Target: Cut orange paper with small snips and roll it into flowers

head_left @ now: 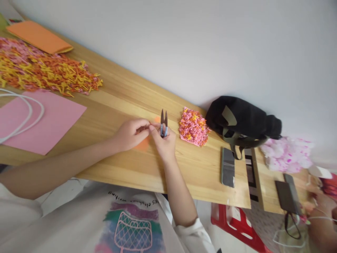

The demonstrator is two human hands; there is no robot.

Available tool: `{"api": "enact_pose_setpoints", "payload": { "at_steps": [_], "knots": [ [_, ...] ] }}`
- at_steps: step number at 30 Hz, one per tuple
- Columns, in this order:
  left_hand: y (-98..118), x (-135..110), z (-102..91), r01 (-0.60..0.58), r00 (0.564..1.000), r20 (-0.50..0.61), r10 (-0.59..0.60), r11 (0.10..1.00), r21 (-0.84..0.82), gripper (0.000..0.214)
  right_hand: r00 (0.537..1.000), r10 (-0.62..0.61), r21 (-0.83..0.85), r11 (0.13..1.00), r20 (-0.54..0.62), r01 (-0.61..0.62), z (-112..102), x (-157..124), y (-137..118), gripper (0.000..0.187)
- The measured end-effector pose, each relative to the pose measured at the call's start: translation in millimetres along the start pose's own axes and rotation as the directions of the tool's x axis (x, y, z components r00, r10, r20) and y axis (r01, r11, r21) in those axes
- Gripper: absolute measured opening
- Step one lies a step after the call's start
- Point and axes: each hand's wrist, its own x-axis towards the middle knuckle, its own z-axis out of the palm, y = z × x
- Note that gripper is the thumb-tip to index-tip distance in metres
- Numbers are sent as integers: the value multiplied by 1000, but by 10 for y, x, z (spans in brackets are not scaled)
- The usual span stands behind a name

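Near the middle of the table, my left hand (133, 133) has thumb and fingers pinched together; what sits at the tips is too small to name. My right hand (166, 144) meets it fingertip to fingertip. A small pair of scissors (164, 127) with pale blue handles is held in that right hand, blades pointing away from me. Under both hands lies a piece of orange paper (143, 144), mostly covered. Just right of them is a pink square (194, 127) covered with tiny pink, orange and yellow twisted bits.
A long pile of twisted bits (52, 72) spreads at the left, between folded orange paper (39, 36) and a pink sheet (60, 112) with a white cable (30, 112). On the right are a black bag (237, 116) and a phone (228, 167). A red stool (237, 225) stands below.
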Motion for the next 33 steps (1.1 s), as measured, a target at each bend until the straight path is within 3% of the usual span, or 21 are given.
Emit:
{"api": "enact_pose_setpoints", "payload": {
  "at_steps": [4,8,11,16,19,22,27,33],
  "knots": [
    [1,1,-4,-47,999,26,47,999,-13,26,998,32,92,995,-47,-28,-9,29,9,23],
    [-1,11,-4,-2,1000,-26,1,1000,-19,33,976,214,278,940,-26,-199,-10,37,0,31],
    [-5,36,-5,29,1000,-2,-30,988,-153,34,958,286,353,895,20,-274,-4,29,-23,37],
    [-13,74,-5,25,1000,12,-23,952,-306,35,952,304,334,895,30,-296,19,25,-66,43],
    [-6,84,-12,37,996,-57,-61,938,-345,30,948,317,306,901,19,-308,11,24,-77,50],
    [-2,97,-23,52,985,-132,-109,925,-375,28,940,323,220,914,107,-339,-13,17,-43,61],
    [-14,118,-30,49,971,-191,-146,898,-437,26,973,176,26,983,149,-182,-27,1,78,62],
    [-10,108,-31,59,972,-184,-146,910,-411,27,978,75,-120,991,195,-52,-33,-18,103,64]
  ]
}}
